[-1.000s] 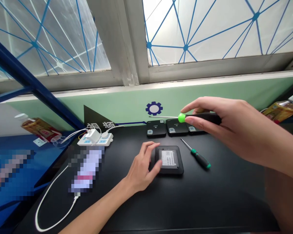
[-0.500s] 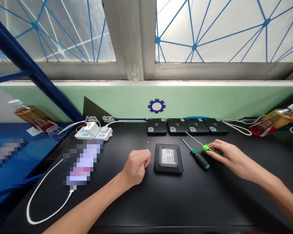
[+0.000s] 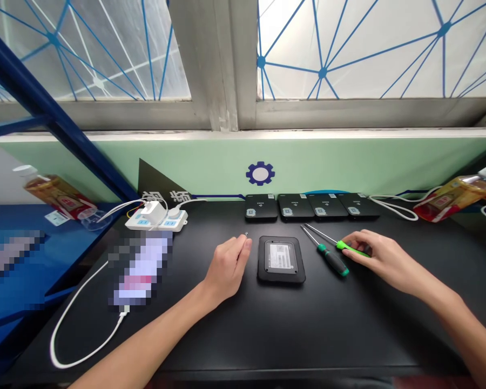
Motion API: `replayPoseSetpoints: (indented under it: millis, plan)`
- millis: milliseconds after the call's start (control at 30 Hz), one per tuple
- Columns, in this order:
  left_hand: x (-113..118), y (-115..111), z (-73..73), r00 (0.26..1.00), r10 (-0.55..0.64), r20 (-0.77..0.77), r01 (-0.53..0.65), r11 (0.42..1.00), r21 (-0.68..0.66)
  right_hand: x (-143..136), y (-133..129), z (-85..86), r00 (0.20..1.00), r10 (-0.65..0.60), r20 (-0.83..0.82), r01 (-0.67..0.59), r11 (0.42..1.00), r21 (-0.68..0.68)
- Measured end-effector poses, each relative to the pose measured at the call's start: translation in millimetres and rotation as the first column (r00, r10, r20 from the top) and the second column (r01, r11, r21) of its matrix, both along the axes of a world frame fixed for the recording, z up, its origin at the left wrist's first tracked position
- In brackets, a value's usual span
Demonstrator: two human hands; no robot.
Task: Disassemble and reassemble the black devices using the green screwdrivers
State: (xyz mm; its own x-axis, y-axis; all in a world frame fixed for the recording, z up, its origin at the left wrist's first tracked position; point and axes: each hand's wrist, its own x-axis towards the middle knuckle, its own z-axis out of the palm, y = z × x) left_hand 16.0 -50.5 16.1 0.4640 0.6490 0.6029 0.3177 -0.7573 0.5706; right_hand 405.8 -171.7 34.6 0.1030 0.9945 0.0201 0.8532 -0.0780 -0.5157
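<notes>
My right hand [image 3: 375, 251] has its fingers closed round the bright green handle of a screwdriver [image 3: 354, 249], which lies low over the table with its tip pointing left and away. A second screwdriver [image 3: 332, 260], with a black and green handle, lies just beside it. My left hand [image 3: 229, 265] is closed, thumb against fingers; whether anything is inside is hidden. Right at its fingertips are tiny silvery screws [image 3: 246, 234]. Between my hands sits a flat black device [image 3: 281, 260] with a white label facing up and small holes at its corners.
Several similar black devices [image 3: 261, 207] stand in a row along the green back panel. A power strip [image 3: 157, 218] and a blurred-out phone on a white cable [image 3: 56, 346] are at left. Drink bottles [image 3: 457, 195] lean at right, and another bottle [image 3: 60, 194] at left.
My left hand has tipped forward, bringing its fingertips to the screws. My right hand has lowered the green screwdriver, whose shaft now lies closer to the other screwdriver.
</notes>
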Motion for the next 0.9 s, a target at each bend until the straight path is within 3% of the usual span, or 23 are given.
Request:
replayPoseSetpoints:
  millis: [233,433,633,900]
  plan:
    - [1,-1,2.6,0.999,0.04,-0.022,-0.041,0.998,-0.052,-22,14,19.2,0.997,-0.011,0.073,0.001,0.991,0.132]
    - [-2,-3,9.1,0.999,0.02,-0.034,-0.023,0.996,-0.084,-80,41,37.4,0.975,0.214,0.065,-0.221,0.964,0.147]
    - [-2,-2,5.7,0.998,-0.007,-0.066,-0.001,0.994,-0.111,-120,45,22.5,0.93,0.366,0.034,-0.367,0.919,0.14]
    - [1,2,-0.9,0.997,-0.022,-0.074,0.014,0.993,-0.116,-117,32,12.6,0.879,0.477,0.012,-0.477,0.878,0.043]
